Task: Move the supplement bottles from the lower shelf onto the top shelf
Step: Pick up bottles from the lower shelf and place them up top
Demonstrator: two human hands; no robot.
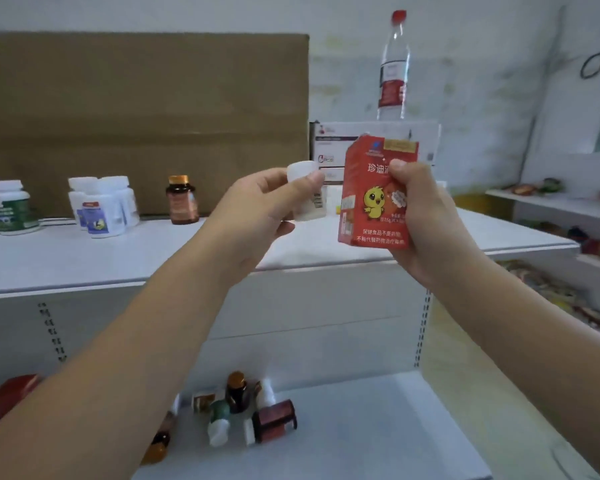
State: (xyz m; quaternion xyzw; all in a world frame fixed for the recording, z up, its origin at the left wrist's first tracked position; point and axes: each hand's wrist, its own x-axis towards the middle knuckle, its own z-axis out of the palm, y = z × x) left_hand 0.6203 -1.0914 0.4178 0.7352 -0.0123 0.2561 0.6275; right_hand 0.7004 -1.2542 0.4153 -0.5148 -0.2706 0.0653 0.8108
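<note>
Top shelf (84, 258): 1 amber btl (182, 200), 1 water btl (394, 67); L hand (257, 209) grips white btl (307, 192), R hand (420, 216) red box (371, 202).

Brown cardboard sheet (142, 116), clear water bottle (392, 74) atop white boxes (329, 147)

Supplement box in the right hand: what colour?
The supplement box is red, with a yellow chick; head view.

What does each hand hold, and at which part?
The left hand grips a small white plastic bottle round its body. The right hand grips a red cardboard box by its right side.
</note>
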